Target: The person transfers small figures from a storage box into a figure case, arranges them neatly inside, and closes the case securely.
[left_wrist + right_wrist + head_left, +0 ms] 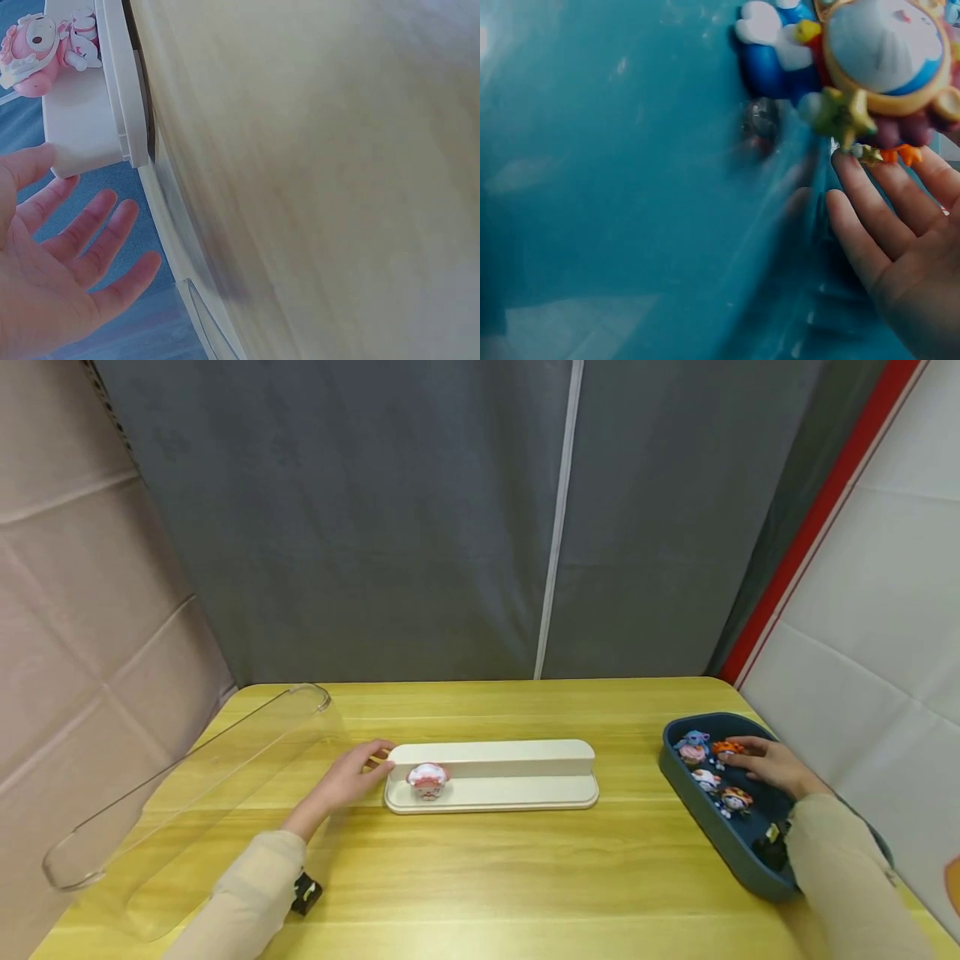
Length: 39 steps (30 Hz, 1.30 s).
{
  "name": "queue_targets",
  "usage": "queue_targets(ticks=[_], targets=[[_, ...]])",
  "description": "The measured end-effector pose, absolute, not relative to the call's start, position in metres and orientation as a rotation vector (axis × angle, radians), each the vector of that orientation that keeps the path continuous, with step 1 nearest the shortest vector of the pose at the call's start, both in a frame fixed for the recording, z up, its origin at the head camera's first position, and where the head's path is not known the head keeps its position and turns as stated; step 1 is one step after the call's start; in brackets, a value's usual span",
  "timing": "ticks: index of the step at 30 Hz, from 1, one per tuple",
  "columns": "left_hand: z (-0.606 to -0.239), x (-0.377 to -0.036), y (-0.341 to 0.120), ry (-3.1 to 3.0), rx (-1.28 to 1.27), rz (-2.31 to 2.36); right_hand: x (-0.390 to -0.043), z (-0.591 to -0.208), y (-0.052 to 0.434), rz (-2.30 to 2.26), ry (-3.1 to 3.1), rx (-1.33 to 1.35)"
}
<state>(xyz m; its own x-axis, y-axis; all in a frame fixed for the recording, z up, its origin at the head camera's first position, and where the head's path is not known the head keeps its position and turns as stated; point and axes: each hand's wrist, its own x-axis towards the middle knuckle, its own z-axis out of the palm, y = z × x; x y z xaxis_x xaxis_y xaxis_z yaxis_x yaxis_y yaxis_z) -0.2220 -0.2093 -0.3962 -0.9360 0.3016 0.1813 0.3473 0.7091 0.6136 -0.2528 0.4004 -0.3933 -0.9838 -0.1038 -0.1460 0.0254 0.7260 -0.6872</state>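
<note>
My left hand [358, 774] is at the left end of a cream two-tier display stand [517, 791]. Its thumb and index fingertip touch the stand's corner, while the other fingers spread out straight in the left wrist view. On the stand's lower tier, near that hand, sits a pink-and-white figurine [428, 782]. Over the dark blue tray [705, 835] at the right, my right hand [768, 766] pinches an orange figurine [726, 748] with its fingertips. A figurine with a gold star [885, 52] partly hides those fingertips in the right wrist view.
Close to the right hand in the tray lie a blue-and-pink figurine [692, 748], a white-headed one [706, 780] and a brown-and-gold one [737, 799]. A clear plastic cover [202, 802] stands at the table's left, beside the left forearm. Curtains border the wooden table [480, 877].
</note>
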Motion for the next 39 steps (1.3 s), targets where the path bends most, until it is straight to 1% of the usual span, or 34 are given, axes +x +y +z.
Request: queue_targets(ticks=[26,39], targets=[[-0.395,-0.221,-0.208,-2.867,-0.51,-1.034,-0.254,-0.402,0.4,-1.174,2.8,0.016],[-0.396,-0.221,-0.209,-2.854,-0.521,-1.04,-0.254,-0.387,0.397,-1.161,2.847,-0.049]])
